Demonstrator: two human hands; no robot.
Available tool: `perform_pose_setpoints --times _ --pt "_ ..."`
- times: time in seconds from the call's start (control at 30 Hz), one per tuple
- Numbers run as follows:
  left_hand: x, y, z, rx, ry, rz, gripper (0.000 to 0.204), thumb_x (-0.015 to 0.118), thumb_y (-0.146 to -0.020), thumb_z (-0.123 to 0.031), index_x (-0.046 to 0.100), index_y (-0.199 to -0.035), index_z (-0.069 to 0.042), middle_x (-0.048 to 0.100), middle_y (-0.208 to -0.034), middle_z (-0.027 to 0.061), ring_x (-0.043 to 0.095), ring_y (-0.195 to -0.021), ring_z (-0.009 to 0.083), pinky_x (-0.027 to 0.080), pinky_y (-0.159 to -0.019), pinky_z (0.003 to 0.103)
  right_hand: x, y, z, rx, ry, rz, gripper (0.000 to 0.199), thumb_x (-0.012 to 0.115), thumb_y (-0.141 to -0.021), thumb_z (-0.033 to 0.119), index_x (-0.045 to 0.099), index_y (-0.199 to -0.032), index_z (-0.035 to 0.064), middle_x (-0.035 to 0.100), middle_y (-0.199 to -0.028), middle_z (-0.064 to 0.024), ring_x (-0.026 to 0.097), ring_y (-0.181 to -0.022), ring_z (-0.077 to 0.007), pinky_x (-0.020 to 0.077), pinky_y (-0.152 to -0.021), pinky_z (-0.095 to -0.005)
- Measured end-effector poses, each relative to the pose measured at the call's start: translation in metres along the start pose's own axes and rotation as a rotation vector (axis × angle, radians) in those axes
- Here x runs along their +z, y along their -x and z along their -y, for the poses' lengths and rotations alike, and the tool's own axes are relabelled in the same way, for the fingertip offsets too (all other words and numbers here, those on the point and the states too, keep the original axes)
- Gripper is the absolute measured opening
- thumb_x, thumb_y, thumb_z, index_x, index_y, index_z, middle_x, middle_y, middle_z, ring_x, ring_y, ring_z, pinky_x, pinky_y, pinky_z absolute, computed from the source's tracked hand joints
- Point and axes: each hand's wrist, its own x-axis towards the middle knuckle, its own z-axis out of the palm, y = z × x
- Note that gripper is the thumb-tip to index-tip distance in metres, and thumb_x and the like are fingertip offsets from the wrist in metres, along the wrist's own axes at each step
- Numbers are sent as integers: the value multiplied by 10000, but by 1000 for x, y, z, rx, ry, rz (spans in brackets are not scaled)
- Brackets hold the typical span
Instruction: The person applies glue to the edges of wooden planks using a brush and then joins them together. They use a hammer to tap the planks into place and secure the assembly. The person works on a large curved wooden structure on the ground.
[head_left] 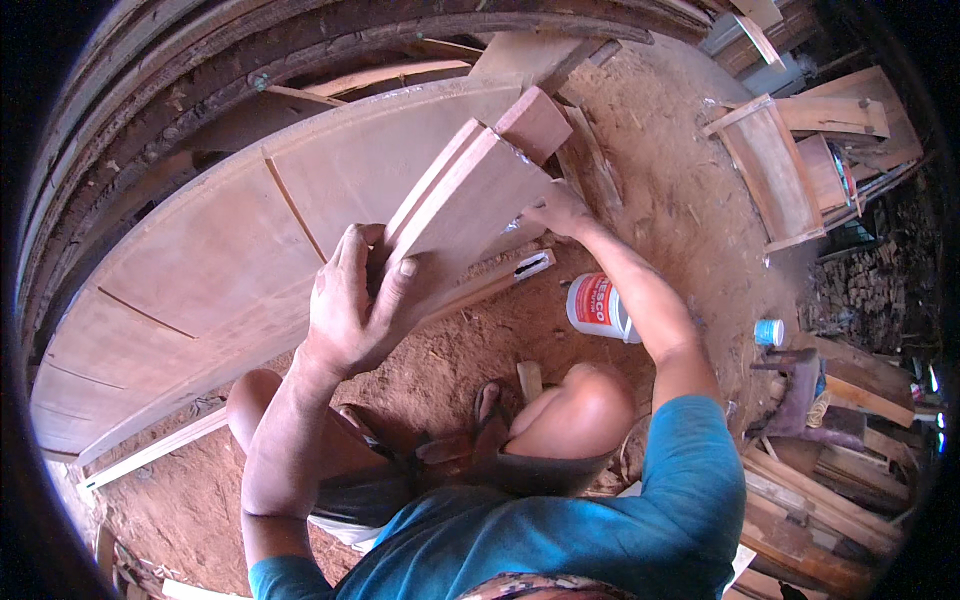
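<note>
My left hand (350,300) grips the near end of a thick wooden piece (470,195), thumb on its broad face and fingers round the far edge. The piece slants up over a long wooden panel (225,225) and looks built of stacked boards. A reddish wooden block (535,125) juts out at its upper end. White smears mark its right edge. Beside that edge is my right hand (560,210), fingers bent and closed; what they hold is hard to see. A white bucket (600,305) with a red label stands on the dirt below my right forearm.
Stacked rough planks (330,45) line the far left. A wooden frame (765,175) with boards lies at the right. Below it are a small blue-and-white can (768,332), a purplish chair-like object (800,395) and loose timber (820,520). My bent knees flank the near ground.
</note>
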Motion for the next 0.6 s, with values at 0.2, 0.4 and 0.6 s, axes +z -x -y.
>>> perform_pose_setpoints --times 0.2,0.4,0.6 --pt "4 -2 -2 4 -14 1 408 647 -1008 -325 541 -1170 34 652 -961 254 690 -845 396 533 -755 458 -2 44 -39 -16 -268 -212 287 785 -885 262 764 -1065 40 751 -1060 -160 708 -1056 -273 533 -937 -375" --pt "4 3 -8 -10 -48 29 409 649 -1007 -323 545 -1182 31 659 -958 251 687 -838 409 531 -753 465 5 42 -45 -38 -276 -166 317 805 -848 292 764 -1014 25 754 -978 -178 724 -998 -294 551 -890 -374" --pt "6 4 -12 11 -68 25 400 649 -1007 -319 549 -1166 34 659 -947 251 681 -831 415 528 -743 465 14 21 -26 -24 -191 -169 203 751 -902 193 759 -1009 20 764 -1037 -149 729 -986 -260 551 -889 -372"
